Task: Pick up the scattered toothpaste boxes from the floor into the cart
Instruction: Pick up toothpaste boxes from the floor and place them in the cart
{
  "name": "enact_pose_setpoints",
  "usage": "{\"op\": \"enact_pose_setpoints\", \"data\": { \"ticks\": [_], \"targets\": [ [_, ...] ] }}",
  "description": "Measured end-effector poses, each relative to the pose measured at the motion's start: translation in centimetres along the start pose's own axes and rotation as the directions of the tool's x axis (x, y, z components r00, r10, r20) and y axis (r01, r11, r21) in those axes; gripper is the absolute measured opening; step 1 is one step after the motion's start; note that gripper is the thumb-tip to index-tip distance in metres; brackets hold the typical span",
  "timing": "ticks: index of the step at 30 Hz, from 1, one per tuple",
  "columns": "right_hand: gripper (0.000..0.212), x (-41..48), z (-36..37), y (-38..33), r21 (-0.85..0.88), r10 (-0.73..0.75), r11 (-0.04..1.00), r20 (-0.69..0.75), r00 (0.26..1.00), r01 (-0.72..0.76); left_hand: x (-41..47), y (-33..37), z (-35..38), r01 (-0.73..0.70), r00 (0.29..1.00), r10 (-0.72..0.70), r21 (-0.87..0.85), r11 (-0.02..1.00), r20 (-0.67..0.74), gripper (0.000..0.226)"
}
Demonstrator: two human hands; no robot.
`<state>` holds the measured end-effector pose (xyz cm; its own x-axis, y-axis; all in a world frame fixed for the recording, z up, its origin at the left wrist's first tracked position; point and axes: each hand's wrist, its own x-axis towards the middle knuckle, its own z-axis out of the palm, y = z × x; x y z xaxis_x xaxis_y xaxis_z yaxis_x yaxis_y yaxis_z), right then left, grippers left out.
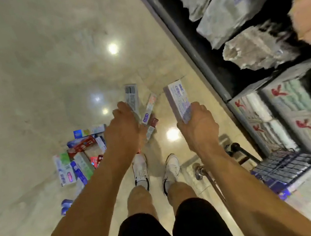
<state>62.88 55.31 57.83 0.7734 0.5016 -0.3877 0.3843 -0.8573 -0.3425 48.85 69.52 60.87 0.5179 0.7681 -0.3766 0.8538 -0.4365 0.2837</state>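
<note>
Gripped: left hand (123, 125) curled round a grey toothpaste box (132, 97), barcode side showing; right hand (197, 127) curled round a pale lilac box (178, 101), lettering too blurred to read. On the glossy beige stone floor (19, 79), marked by lamp reflections, scattered boxes (80, 156) lay heaped just left of the white shoes (140, 168). Along the right ran shelving (183, 35); its packs bore red marks, unreadable. Near right, against the shelf edge, stood the wire cart (287, 165). Wide floor lay open far and left.
</note>
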Motion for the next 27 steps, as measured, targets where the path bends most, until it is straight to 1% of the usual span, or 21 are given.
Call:
{"op": "enact_pose_setpoints", "data": {
  "ticks": [2, 4, 7, 10, 12, 15, 16, 18, 22, 25, 27],
  "targets": [
    [0.039, -2.6, -5.2, -1.1, -0.027, -0.010, 1.000, -0.021, 1.000, 0.010, -2.9, 2.2, -4.5, -0.034, 0.999, 0.035, 0.053, 0.998, -0.017, 0.070],
    [0.045, -5.1, -10.1, -1.9, -0.059, -0.002, 0.998, -0.034, 0.999, 0.000, -5.6, 4.2, -7.9, -0.085, 0.995, 0.089, 0.114, 0.990, -0.032, 0.064],
    [0.050, -8.8, -16.5, -1.9, -0.042, 0.046, 0.998, -0.073, 0.996, -0.049, -8.9, 7.0, -12.3, -0.184, 0.982, 0.190, 0.187, 0.965, -0.014, 0.063],
    [0.054, -12.4, -20.9, -0.7, -0.019, 0.109, 0.993, -0.146, 0.983, -0.113, -11.2, 9.9, -15.5, -0.275, 0.961, 0.276, 0.164, 0.947, 0.015, 0.066],
    [0.056, -14.3, -23.0, 0.2, -0.009, 0.166, 0.985, -0.188, 0.968, -0.171, -12.2, 11.9, -16.7, -0.366, 0.929, 0.371, 0.146, 0.919, -0.007, 0.068],
    [0.059, -17.1, -24.8, 2.0, 0.048, 0.275, 0.961, -0.238, 0.931, -0.272, -13.4, 15.0, -17.8, -0.462, 0.887, 0.457, 0.147, 0.874, 0.069, 0.066],
    [0.060, -18.3, -25.2, 2.7, 0.069, 0.319, 0.948, -0.248, 0.915, -0.311, -14.0, 16.0, -17.9, -0.496, 0.868, 0.487, 0.137, 0.858, 0.095, 0.064],
    [0.061, -21.2, -25.8, 5.0, 0.144, 0.427, 0.904, -0.262, 0.866, -0.402, -15.7, 18.3, -17.5, -0.592, 0.805, 0.578, 0.128, 0.795, 0.135, 0.063],
    [0.059, -26.7, -26.4, 10.3, 0.258, 0.601, 0.798, -0.271, 0.752, -0.545, -20.0, 22.8, -15.3, -0.734, 0.677, 0.703, 0.131, 0.666, 0.219, 0.062],
    [0.055, -31.0, -26.2, 14.6, 0.353, 0.701, 0.710, -0.280, 0.655, -0.609, -23.4, 25.8, -13.0, -0.803, 0.593, 0.754, 0.143, 0.578, 0.283, 0.058],
    [0.057, -33.4, -25.9, 17.4, 0.394, 0.750, 0.660, -0.282, 0.599, -0.640, -25.6, 27.5, -11.2, -0.832, 0.549, 0.767, 0.133, 0.538, 0.333, 0.055]
  ]
}}
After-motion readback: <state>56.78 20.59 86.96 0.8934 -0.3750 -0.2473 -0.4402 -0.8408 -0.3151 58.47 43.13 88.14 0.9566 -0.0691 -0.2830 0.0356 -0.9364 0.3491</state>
